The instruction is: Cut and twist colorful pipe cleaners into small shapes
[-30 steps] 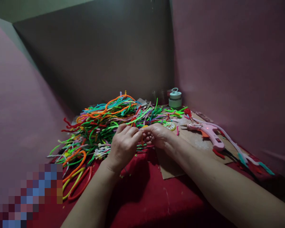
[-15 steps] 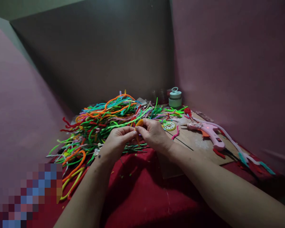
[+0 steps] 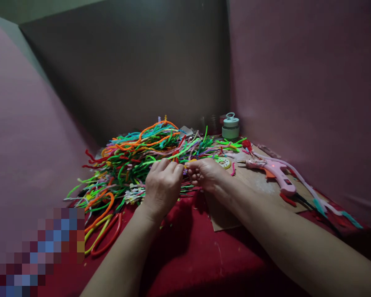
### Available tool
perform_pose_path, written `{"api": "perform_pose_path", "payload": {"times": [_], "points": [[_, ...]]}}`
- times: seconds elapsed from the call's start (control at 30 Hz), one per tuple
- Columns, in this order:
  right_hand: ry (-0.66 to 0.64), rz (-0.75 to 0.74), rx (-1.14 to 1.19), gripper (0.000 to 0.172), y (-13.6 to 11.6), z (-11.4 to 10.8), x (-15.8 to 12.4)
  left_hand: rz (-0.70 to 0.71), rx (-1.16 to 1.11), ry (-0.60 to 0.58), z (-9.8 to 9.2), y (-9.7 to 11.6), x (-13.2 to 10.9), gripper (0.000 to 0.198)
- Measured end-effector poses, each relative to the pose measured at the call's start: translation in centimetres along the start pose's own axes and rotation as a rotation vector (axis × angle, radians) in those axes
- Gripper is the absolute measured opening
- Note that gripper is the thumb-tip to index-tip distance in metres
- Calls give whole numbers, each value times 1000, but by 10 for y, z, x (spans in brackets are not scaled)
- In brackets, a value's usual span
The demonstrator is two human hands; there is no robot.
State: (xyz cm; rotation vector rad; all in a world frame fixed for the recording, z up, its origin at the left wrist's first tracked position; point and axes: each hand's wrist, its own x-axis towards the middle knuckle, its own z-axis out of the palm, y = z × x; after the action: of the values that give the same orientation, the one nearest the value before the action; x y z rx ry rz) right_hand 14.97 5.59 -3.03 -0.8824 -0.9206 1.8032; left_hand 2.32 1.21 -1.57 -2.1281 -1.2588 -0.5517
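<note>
My left hand (image 3: 164, 183) is closed, its back turned to me and its fingertips mostly hidden. Close against it, my right hand (image 3: 207, 173) pinches with thumb and forefinger. Between the two hands shows a small bit of yellow-orange pipe cleaner (image 3: 191, 161); most of it is covered by the fingers. Just behind the hands lies a large heap of pipe cleaners (image 3: 132, 154) in green, orange, red, pink and blue. White-tipped stamens (image 3: 134, 194) lie left of my left hand.
A pink glue gun (image 3: 275, 171) rests on a brown board (image 3: 262, 194) at the right, its cord trailing forward. A round yellow-rimmed bobbin disc (image 3: 225, 162) lies near my right hand. Behind stands a pale green lidded jar (image 3: 230, 127). Red cloth (image 3: 198, 255) covers the table.
My left hand has turned over so that its back faces me, and its fingers have curled in. The yellow-orange pipe cleaner is now more hidden. The view has shifted slightly.
</note>
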Motion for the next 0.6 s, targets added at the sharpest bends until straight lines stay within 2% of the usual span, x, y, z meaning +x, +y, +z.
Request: {"api": "perform_pose_path", "payload": {"times": [0.07, 0.13, 0.2, 0.23, 0.3, 0.4, 0.5, 0.53, 0.6], "points": [[-37, -138, -91, 18, -1, -2, 1, -161, -300, -72, 0, -6, 2, 26], [-135, -278, -185, 20, -3, -4, 2, -356, -732, -205, -1, -15, 4, 32], [-250, -353, -239, 18, -5, -6, 0, -534, -1184, -349, -3, -24, 3, 38], [-307, -373, -254, 17, -7, -7, -1, -592, -1365, -408, -3, -28, 3, 39], [-412, -394, -267, 15, -11, -7, -6, -636, -1582, -496, -5, -33, 0, 36], [-487, -385, -270, 15, -15, -7, -12, -591, -1686, -635, -8, -33, -2, 35], [-436, -369, -301, 13, -17, -4, -14, -532, -1676, -757, -12, -29, -1, 35], [-395, -384, -314, 11, -15, -3, -13, -506, -1588, -774, -12, -26, 0, 34], [-267, -430, -320, 8, -11, -1, -10, -453, -1203, -718, -11, -20, 1, 32]]}}
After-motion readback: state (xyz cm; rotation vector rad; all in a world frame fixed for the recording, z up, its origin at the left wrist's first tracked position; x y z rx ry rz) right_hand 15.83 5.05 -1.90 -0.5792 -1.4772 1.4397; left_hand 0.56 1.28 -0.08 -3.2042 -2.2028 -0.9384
